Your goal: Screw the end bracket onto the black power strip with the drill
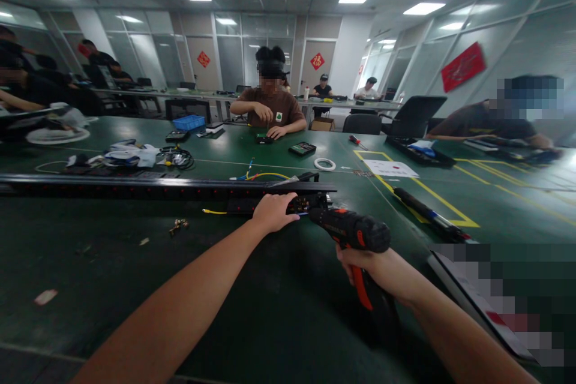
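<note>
My right hand [373, 270] is wrapped around the grip of a black and orange cordless drill [351, 229]. The drill's nose points left, toward the end of a black housing [240, 204] with small metal parts and wires inside. Over that end lies my left hand [272, 214], gripping it with thumb and fingers on either side. Whether the drill's tip touches the housing I cannot tell. Just behind runs a long black rail [135, 183]. A yellow wire [215, 212] sticks out to the left of the housing.
Small brass-coloured screws [179, 225] lie left of my arm. Beyond the rail are bundled cables [175, 158], a white tape roll [324, 164] and a red screwdriver [357, 142]. At right lies a black cylindrical tool [427, 215]. A person [274, 102] works opposite.
</note>
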The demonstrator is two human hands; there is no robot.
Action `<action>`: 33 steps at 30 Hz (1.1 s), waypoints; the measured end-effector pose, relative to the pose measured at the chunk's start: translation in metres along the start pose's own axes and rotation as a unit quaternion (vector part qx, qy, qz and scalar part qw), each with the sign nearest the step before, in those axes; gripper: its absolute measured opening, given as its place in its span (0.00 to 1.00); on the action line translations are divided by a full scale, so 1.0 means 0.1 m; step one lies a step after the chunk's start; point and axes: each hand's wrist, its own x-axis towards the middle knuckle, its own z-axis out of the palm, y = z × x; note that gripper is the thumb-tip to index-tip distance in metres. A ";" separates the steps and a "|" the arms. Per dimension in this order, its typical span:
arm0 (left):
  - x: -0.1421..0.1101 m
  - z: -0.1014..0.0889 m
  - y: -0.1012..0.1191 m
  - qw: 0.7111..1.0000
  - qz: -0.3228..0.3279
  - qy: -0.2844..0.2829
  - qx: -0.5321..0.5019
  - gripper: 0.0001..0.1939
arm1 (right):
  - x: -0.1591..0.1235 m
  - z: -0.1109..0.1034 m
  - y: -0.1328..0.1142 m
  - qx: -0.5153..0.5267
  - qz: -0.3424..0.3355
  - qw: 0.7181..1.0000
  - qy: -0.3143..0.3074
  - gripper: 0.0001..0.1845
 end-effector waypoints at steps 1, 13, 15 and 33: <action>0.00 0.00 0.00 1.000 -0.001 -0.001 -0.001 0.34 | 0.00 0.00 0.00 -0.001 0.001 1.000 0.000 0.08; 0.01 0.02 -0.01 1.000 0.000 -0.003 -0.005 0.35 | 0.00 -0.01 0.01 -0.003 0.006 1.000 -0.002 0.08; 0.01 0.01 -0.01 1.000 -0.002 -0.006 -0.004 0.35 | 0.01 -0.01 0.01 -0.005 0.000 1.000 -0.005 0.08; 0.01 0.04 -0.03 1.000 0.007 0.012 0.000 0.34 | 0.00 -0.01 0.01 -0.001 0.007 1.000 -0.010 0.07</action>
